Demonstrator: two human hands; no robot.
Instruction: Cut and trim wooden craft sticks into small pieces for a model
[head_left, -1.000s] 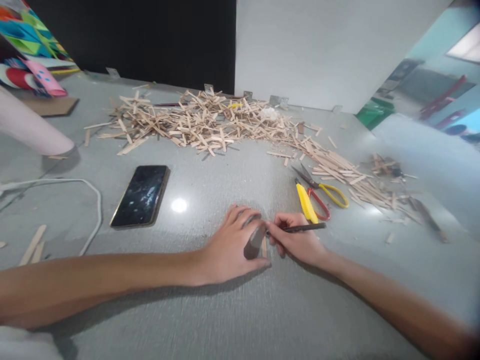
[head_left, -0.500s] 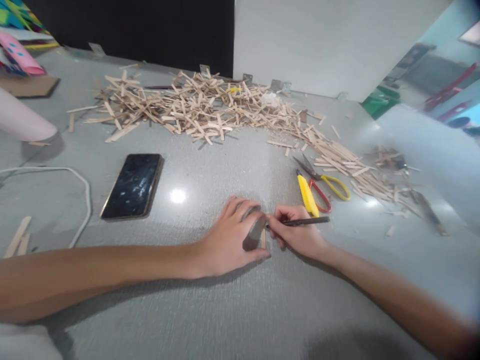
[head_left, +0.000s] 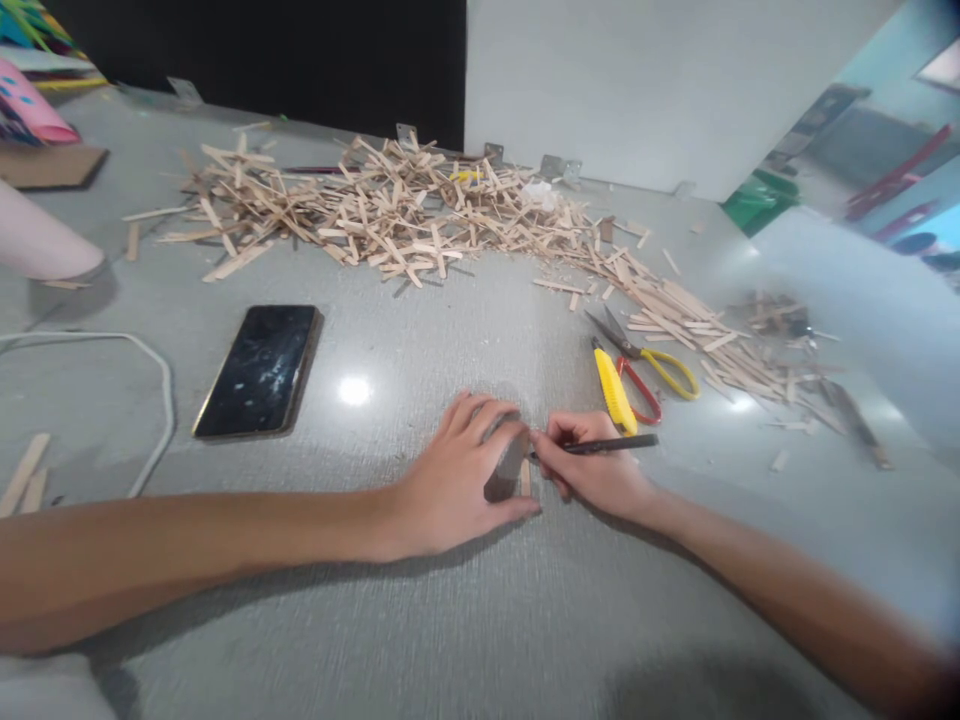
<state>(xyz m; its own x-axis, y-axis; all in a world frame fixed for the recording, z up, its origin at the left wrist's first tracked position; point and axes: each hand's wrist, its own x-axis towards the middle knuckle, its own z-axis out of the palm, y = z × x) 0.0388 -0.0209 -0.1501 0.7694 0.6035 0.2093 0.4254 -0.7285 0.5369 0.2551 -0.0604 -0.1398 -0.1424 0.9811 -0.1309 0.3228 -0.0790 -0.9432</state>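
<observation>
My left hand rests on the grey table, its fingers and thumb closed round a small dark block. A short wooden stick lies flat against the block's right side. My right hand pinches a dark pen, whose tip touches the top of the stick next to my left fingertips. Both forearms lie across the near part of the table.
A big heap of wooden sticks spreads along the back and trails right. A yellow cutter and yellow and red scissors lie just beyond my right hand. A phone and white cable sit left.
The view has tilted slightly, so everything sits a little lower-left than before. My hands, the block and the pen keep the same pose.
</observation>
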